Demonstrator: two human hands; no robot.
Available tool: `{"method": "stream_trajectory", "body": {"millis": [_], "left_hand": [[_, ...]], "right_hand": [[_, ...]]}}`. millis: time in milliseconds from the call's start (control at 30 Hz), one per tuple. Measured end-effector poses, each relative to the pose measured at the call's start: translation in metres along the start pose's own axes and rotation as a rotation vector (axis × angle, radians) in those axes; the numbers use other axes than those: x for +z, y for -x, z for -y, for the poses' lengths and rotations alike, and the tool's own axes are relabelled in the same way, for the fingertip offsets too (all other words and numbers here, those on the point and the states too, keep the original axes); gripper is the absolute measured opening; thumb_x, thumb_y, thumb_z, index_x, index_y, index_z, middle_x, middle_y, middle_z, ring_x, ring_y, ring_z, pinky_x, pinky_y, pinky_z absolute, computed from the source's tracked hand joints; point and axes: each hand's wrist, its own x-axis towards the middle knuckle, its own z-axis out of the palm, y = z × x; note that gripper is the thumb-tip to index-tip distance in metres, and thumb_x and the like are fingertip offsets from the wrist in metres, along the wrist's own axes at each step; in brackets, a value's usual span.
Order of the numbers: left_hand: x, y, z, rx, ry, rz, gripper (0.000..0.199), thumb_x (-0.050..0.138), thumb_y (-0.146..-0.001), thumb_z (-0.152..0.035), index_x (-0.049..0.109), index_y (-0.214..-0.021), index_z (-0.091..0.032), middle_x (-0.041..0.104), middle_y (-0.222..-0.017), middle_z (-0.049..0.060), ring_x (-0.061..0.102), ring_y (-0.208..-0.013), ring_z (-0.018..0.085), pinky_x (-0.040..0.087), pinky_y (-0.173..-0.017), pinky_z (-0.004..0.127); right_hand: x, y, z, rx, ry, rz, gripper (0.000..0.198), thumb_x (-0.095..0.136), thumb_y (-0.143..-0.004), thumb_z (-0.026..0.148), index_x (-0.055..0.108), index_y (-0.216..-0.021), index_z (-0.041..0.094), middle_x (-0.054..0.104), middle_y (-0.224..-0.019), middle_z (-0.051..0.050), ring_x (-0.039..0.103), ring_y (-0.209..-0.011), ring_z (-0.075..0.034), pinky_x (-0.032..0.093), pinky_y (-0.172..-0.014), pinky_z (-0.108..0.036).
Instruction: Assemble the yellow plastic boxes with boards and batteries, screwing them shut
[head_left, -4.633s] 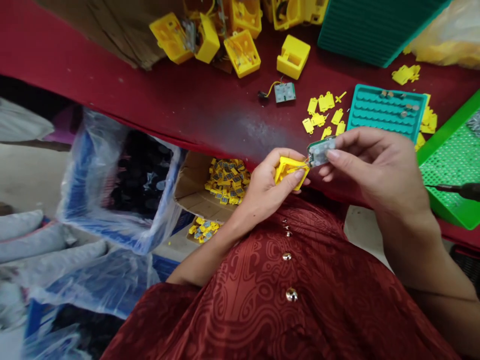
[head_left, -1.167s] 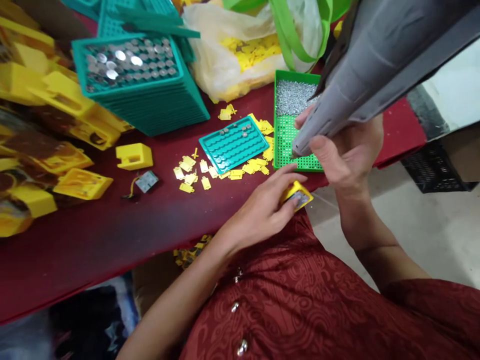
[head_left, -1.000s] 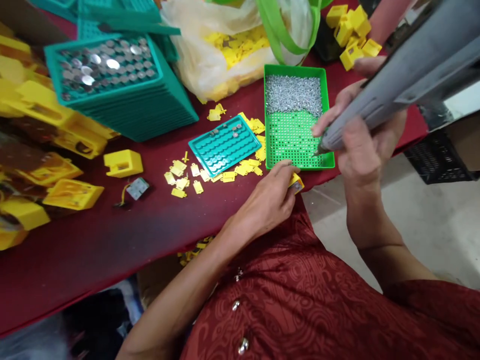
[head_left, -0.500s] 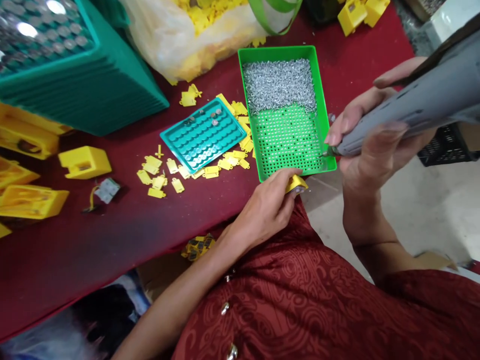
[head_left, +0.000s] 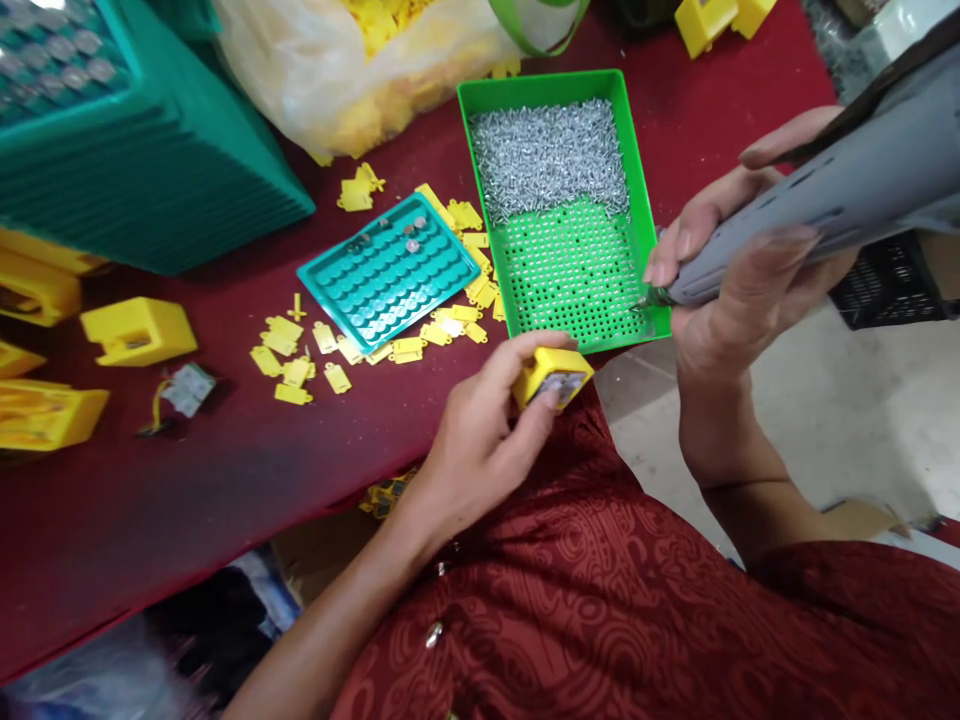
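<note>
In my left hand [head_left: 487, 430] is a small yellow plastic housing [head_left: 531, 372], gripped between thumb and fingers, its grey inner face tilted up. My right hand [head_left: 739, 250] wraps round a grey electric screwdriver [head_left: 825, 220]. The bit of that tool points down and left, over the near right corner of a green tray [head_left: 660, 325]. Small silver screws [head_left: 551, 155] are heaped in the tray's far half, and more stand in the holes of its perforated near half. The yellow housing is just in front of the tray's near edge.
Left of the green tray lies a teal tray [head_left: 360, 265] with a few metal discs, ringed by small yellow tags [head_left: 296, 370]. Stacked teal trays [head_left: 187, 190], a bag of yellow parts [head_left: 300, 80], yellow housings [head_left: 142, 330] and a grey block with wires [head_left: 187, 390] stand on the red cloth.
My left hand has turned and shifted slightly left, bringing more of the yellow housing and its grey face into view. The right hand keeps the screwdriver in nearly the same place.
</note>
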Motion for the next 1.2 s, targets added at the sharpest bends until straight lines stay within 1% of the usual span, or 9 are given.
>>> {"method": "stream_trajectory", "body": {"millis": [133,267,433,567,667,767,900,1067,1200], "left_hand": [[-0.014,0.008,-0.004,-0.189,0.302,-0.206,0.039,0.084,-0.095,-0.037,0.072,-0.129,-0.022,0.084,-0.127,0.01,0.082,-0.109,0.026,0.069,-0.085,0.032],[-0.024,0.007,-0.001,-0.233,0.45,-0.32,0.04,0.093,-0.085,-0.036,0.075,-0.119,-0.023,0.085,-0.123,0.009,0.083,-0.117,0.031,0.073,-0.079,0.032],[-0.03,0.008,0.001,-0.255,0.512,-0.386,0.038,0.1,-0.077,-0.035,0.078,-0.104,-0.021,0.086,-0.121,0.011,0.082,-0.123,0.036,0.076,-0.08,0.034],[-0.032,0.012,-0.001,-0.282,0.529,-0.37,0.037,0.097,-0.08,-0.034,0.08,-0.109,-0.02,0.087,-0.119,0.012,0.084,-0.118,0.033,0.072,-0.068,0.022],[-0.031,0.013,-0.002,-0.319,0.583,-0.362,0.043,0.099,-0.077,-0.031,0.08,-0.113,-0.018,0.088,-0.114,0.012,0.087,-0.108,0.029,0.067,-0.062,0.015],[-0.028,0.016,-0.001,-0.349,0.637,-0.354,0.034,0.096,-0.079,-0.025,0.08,-0.107,-0.017,0.089,-0.111,0.011,0.088,-0.096,0.024,0.067,-0.063,0.015],[-0.025,0.022,0.004,-0.371,0.673,-0.347,0.022,0.089,-0.085,-0.019,0.08,-0.105,-0.016,0.089,-0.104,0.009,0.088,-0.09,0.021,0.07,-0.072,0.02],[-0.026,0.028,0.01,-0.372,0.697,-0.322,0.025,0.087,-0.085,-0.017,0.076,-0.108,-0.018,0.089,-0.101,0.009,0.088,-0.091,0.023,0.07,-0.07,0.024],[-0.027,0.033,0.014,-0.352,0.721,-0.327,0.027,0.089,-0.083,-0.018,0.076,-0.107,-0.018,0.089,-0.104,0.009,0.087,-0.092,0.022,0.07,-0.071,0.023]], "right_hand": [[0.003,-0.001,0.003,0.024,-0.056,-0.03,0.031,0.066,-0.105,0.051,0.069,-0.113,0.021,0.051,-0.073,0.004,0.042,-0.044,-0.004,0.031,-0.034,-0.017],[0.005,0.0,0.007,0.061,-0.047,-0.07,0.034,0.073,-0.099,0.054,0.068,-0.105,0.021,0.043,-0.071,0.004,0.04,-0.044,-0.005,0.03,-0.034,-0.018],[0.004,0.002,0.004,0.053,-0.033,-0.044,0.032,0.071,-0.101,0.053,0.069,-0.11,0.022,0.042,-0.072,0.005,0.038,-0.044,-0.004,0.032,-0.035,-0.018],[0.001,0.004,0.004,0.051,-0.035,-0.046,0.037,0.072,-0.101,0.058,0.07,-0.113,0.023,0.044,-0.071,0.005,0.04,-0.043,-0.004,0.031,-0.034,-0.016],[-0.001,0.006,0.013,0.23,0.168,0.009,0.052,0.069,-0.099,0.074,0.061,-0.117,0.026,0.055,-0.082,0.003,0.053,-0.049,-0.007,0.047,-0.041,-0.02],[-0.001,0.004,0.029,0.48,0.322,0.104,0.072,0.074,-0.088,0.086,0.055,-0.127,0.028,0.061,-0.096,-0.002,0.07,-0.067,-0.016,0.061,-0.051,-0.03],[-0.001,-0.002,0.049,0.565,0.336,0.175,0.072,0.073,-0.088,0.086,0.056,-0.129,0.03,0.062,-0.101,-0.004,0.076,-0.079,-0.022,0.063,-0.053,-0.032],[0.0,-0.014,0.057,0.482,0.375,0.171,0.071,0.067,-0.089,0.091,0.057,-0.122,0.029,0.062,-0.1,-0.004,0.074,-0.076,-0.021,0.063,-0.054,-0.034],[0.006,-0.015,0.033,0.136,0.229,-0.027,0.058,0.072,-0.094,0.079,0.057,-0.111,0.026,0.051,-0.076,0.005,0.046,-0.048,-0.007,0.043,-0.043,-0.025]]}}
